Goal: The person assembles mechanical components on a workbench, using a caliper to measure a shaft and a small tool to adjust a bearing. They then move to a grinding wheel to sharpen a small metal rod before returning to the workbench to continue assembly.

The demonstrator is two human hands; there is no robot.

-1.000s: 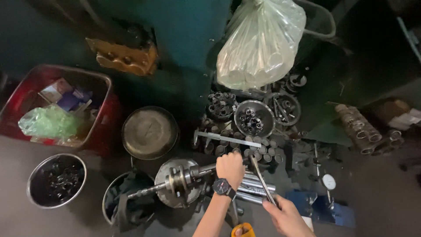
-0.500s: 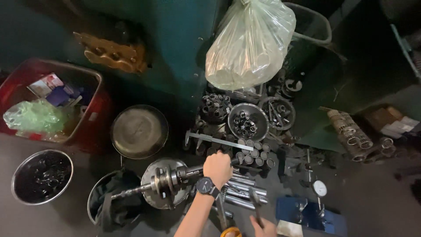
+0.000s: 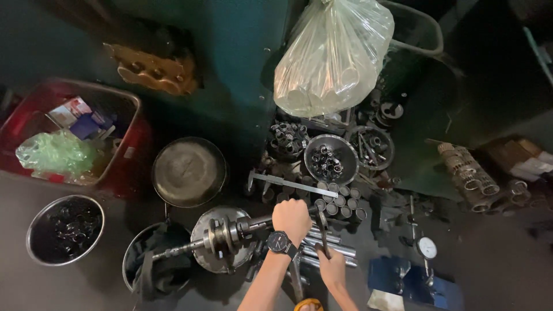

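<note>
Gripping the crankshaft (image 3: 230,235) by its right-hand shaft end, the left hand (image 3: 291,219) is closed tight around it; the piece lies across a shallow steel bowl (image 3: 201,256) on the floor. The right hand (image 3: 332,266) is closed on a slim metal tool (image 3: 321,230) beside loose steel rods (image 3: 334,249). Judging from this, the heavy crank could roll off the bowl's rim if the grip slackens, and the tool could slip onto the fingers. Against half a second ago, the right hand has come up into view with the tool raised nearer the left fist.
</note>
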